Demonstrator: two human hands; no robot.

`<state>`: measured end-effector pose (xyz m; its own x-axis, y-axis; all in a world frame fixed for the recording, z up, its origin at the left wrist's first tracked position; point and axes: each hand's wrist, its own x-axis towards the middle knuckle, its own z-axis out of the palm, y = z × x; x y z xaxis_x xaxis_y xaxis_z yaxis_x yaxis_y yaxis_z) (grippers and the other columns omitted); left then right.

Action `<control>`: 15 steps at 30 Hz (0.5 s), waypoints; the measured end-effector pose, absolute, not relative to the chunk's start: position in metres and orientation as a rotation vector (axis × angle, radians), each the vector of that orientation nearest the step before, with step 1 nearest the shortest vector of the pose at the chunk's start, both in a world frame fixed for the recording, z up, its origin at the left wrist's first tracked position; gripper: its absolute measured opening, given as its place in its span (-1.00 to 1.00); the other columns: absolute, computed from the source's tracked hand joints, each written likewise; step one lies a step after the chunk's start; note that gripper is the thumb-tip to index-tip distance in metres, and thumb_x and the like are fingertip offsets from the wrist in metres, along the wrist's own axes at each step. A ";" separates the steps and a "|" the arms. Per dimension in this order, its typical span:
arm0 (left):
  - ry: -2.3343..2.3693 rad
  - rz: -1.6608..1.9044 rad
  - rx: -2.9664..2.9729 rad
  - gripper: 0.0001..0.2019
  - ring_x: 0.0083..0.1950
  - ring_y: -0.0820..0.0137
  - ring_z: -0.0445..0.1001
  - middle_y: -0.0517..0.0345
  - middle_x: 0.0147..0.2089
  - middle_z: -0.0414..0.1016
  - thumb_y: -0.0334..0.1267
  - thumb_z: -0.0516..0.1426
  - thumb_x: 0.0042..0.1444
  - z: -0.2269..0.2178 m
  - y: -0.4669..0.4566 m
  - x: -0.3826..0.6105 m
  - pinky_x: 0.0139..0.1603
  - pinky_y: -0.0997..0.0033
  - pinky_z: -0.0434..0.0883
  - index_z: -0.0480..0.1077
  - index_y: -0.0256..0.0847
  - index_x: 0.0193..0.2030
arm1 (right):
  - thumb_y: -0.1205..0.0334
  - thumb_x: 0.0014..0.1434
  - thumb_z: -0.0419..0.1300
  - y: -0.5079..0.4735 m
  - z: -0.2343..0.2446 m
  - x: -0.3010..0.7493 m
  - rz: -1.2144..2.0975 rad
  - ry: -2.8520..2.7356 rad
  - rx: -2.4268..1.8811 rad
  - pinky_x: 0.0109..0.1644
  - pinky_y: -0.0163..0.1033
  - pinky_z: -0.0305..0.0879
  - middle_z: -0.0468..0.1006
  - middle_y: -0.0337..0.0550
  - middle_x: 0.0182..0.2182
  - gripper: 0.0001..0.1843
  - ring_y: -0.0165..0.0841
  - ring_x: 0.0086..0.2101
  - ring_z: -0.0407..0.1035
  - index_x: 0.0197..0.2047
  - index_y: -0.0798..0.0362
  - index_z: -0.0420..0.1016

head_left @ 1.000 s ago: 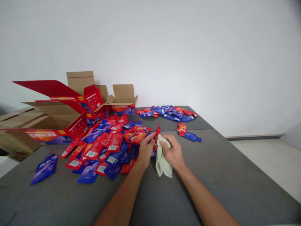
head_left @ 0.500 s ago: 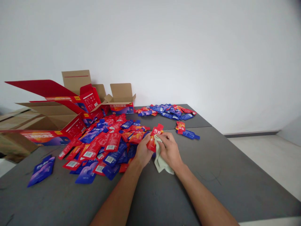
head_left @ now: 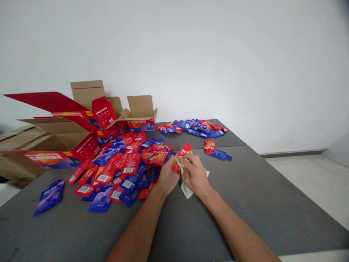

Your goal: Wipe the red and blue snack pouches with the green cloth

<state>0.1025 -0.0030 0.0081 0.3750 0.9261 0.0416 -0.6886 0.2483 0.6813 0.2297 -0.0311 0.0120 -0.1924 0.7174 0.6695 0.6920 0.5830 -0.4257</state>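
Note:
My left hand [head_left: 167,177] grips a red sachet [head_left: 183,152] by its lower part, just above the grey table [head_left: 245,203]. My right hand [head_left: 195,174] is closed on a pale green cloth [head_left: 185,188] and presses it against the sachet's face. Both hands meet at the right edge of a big heap of red and blue sachets [head_left: 122,168]. Most of the held sachet is covered by the cloth and my fingers.
Open red and brown cardboard boxes [head_left: 62,127] stand at the back left. A second, smaller heap of sachets [head_left: 195,128] lies at the back, with two loose ones [head_left: 216,150] in front of it. One blue sachet [head_left: 49,195] lies alone at the left.
The held sachet turned from edge-on to face-on. My right hand slid the cloth up over it, and the cloth's loose end shifted to the right.

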 end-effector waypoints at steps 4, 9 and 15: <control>0.365 1.057 0.595 -0.41 0.02 0.13 0.55 -0.14 -0.06 0.59 0.14 -0.07 0.30 0.008 -0.004 0.099 0.09 0.17 0.43 0.43 -0.38 0.09 | 0.57 0.05 0.08 -0.040 0.017 0.221 0.066 -2.062 -1.107 0.02 -0.07 0.32 0.44 -0.07 -0.02 -0.45 -0.16 -0.03 0.27 0.05 -0.06 0.52; 0.358 1.063 0.559 -0.35 0.00 0.13 0.56 -0.16 -0.05 0.59 0.18 -0.11 0.30 0.012 -0.004 0.097 0.07 0.18 0.44 0.41 -0.38 0.14 | 0.59 0.03 0.05 -0.044 0.020 0.217 0.149 -2.124 -1.072 0.05 -0.12 0.32 0.45 -0.10 -0.07 -0.44 -0.21 -0.03 0.29 0.01 -0.07 0.54; 0.383 1.137 0.510 -0.46 0.00 0.14 0.56 -0.15 -0.02 0.58 0.08 -0.03 0.29 0.009 0.000 0.097 0.05 0.17 0.46 0.44 -0.36 0.10 | 0.57 0.06 0.05 -0.038 0.015 0.222 0.165 -2.024 -1.065 0.02 -0.14 0.36 0.45 -0.08 -0.07 -0.47 -0.23 -0.03 0.30 0.02 -0.06 0.54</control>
<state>0.0966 0.0001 0.0092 0.3765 0.9259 -0.0325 -0.7565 0.3275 0.5661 0.2217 -0.0379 0.0149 -0.3028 0.7349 0.6068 0.6271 0.6331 -0.4538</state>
